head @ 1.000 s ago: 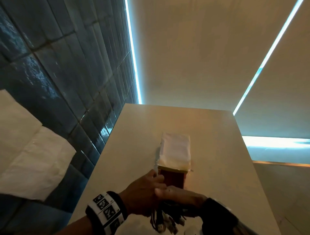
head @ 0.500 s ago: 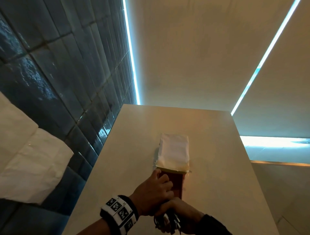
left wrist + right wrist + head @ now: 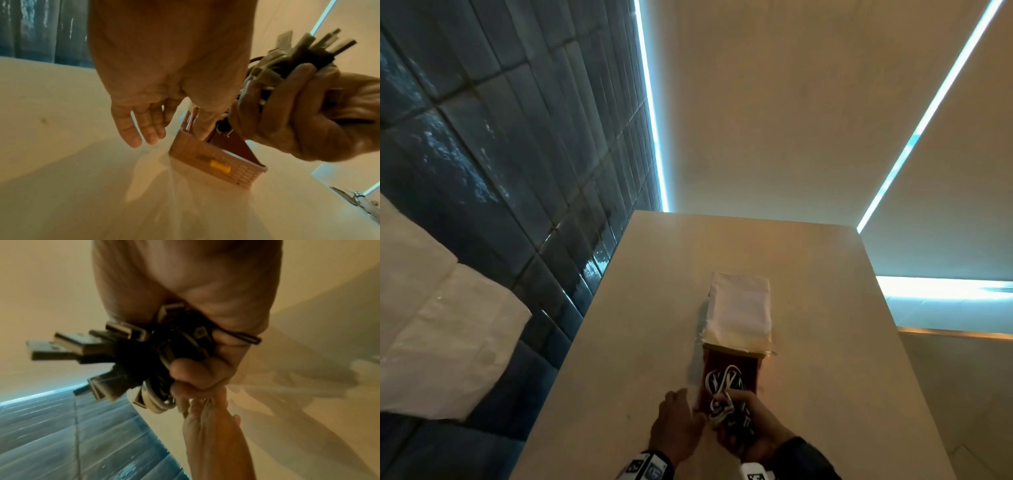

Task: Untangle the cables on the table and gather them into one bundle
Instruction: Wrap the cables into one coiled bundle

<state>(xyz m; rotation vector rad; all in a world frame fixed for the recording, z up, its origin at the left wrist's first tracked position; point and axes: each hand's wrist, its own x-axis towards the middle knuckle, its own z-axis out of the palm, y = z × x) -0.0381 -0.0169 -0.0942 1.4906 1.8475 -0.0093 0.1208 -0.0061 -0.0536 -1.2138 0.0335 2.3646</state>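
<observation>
A bundle of black and white cables point(image 3: 722, 394) is gripped in my right hand point(image 3: 753, 431), its loops hanging over the red inside of an open box point(image 3: 732, 365) on the table. In the right wrist view several plugs point(image 3: 86, 345) stick out of that fist point(image 3: 195, 374). The left wrist view shows the same plugs point(image 3: 308, 48) above the right hand point(image 3: 287, 123). My left hand point(image 3: 676, 421) is just left of the box, holding nothing, fingers point(image 3: 144, 126) straight and pointing down, thumb against the box's woven front wall point(image 3: 218, 164).
The box's white lid point(image 3: 739, 315) stands open behind it. The beige table point(image 3: 640, 308) runs along a dark tiled wall point(image 3: 517, 171) on the left. White sheeting point(image 3: 441, 335) lies lower left. A metal object point(image 3: 353, 199) lies on the table to the right.
Both hands moved forward to the box. The left hand came off the cables and now sits beside the box; the right hand alone brought the bundle over the opening.
</observation>
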